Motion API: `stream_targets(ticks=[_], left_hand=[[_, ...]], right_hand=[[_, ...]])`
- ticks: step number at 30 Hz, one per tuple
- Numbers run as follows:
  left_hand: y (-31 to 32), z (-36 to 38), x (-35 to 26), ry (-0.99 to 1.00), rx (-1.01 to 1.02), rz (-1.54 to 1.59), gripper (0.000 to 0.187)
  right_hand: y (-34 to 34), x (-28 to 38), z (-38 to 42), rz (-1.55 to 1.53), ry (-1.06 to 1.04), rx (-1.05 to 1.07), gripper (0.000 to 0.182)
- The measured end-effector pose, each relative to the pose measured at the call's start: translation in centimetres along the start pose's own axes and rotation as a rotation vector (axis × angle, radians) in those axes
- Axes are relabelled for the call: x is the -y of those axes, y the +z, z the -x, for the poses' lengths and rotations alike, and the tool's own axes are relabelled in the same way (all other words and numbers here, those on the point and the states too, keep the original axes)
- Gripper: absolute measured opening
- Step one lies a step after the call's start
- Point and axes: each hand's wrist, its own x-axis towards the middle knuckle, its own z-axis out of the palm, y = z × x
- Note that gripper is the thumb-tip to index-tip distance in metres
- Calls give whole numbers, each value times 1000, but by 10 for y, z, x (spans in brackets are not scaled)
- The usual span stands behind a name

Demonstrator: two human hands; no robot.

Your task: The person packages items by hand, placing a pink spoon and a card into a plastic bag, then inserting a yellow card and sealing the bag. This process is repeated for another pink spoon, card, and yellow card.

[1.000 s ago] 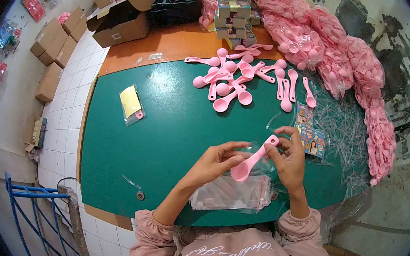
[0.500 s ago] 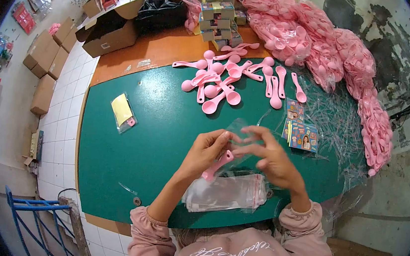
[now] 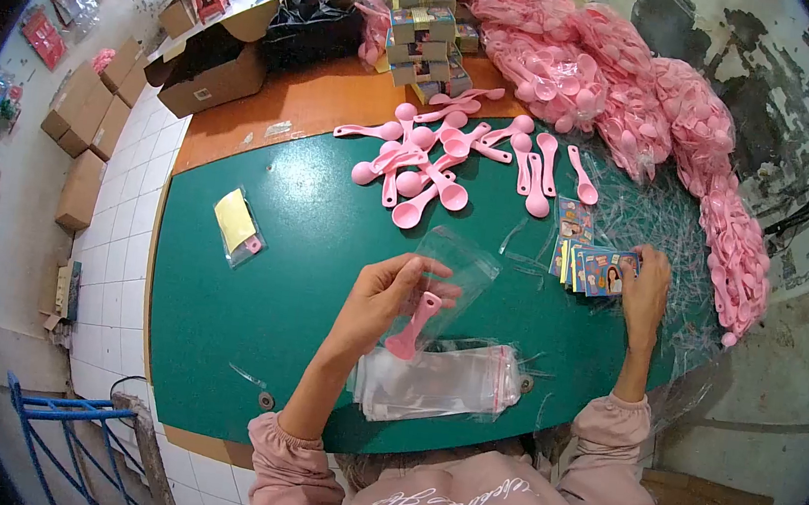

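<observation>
My left hand [image 3: 388, 295] is closed on a clear plastic bag [image 3: 465, 271], which spreads out beyond its fingertips. A pink measuring spoon [image 3: 411, 328] hangs by the same hand, its holed handle end up near the fingers and its lower part over the bag pile. On the right, my right hand [image 3: 650, 286] has its fingers pinched at the edge of a fanned stack of printed cards [image 3: 602, 270]. Just below my left hand lies a pile of clear bags [image 3: 435, 386].
Loose pink spoons [image 3: 450, 193] lie across the green table [image 3: 248, 335]. A packed bag with a yellow card [image 3: 236, 222] is at the left. Large bags of spoons [image 3: 628, 99], card stacks [image 3: 420, 32] and an open box [image 3: 211, 74] line the back. Plastic strips [image 3: 645, 214] litter the right.
My right hand has left the plastic bag and moved right to the printed cards. My left hand has stayed in nearly the same place with the bag and spoon.
</observation>
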Motion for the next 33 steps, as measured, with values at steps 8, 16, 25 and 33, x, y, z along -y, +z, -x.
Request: stream_targets(ticks=[8, 16, 25, 33], left_hand=[[12, 2, -4, -49, 144, -119, 35], [5, 3, 5, 59, 156, -471, 31], [10, 6, -7, 23, 210, -462, 33], [12, 6, -1, 120, 165, -509, 33]], right_hand=[[-73, 110, 6, -862, 46, 275, 14], [-68, 128, 3, -772, -472, 586, 15], [-45, 120, 4, -1136, -306, 1010, 15], [-33, 123, 12, -1031, -420, 1032, 14]])
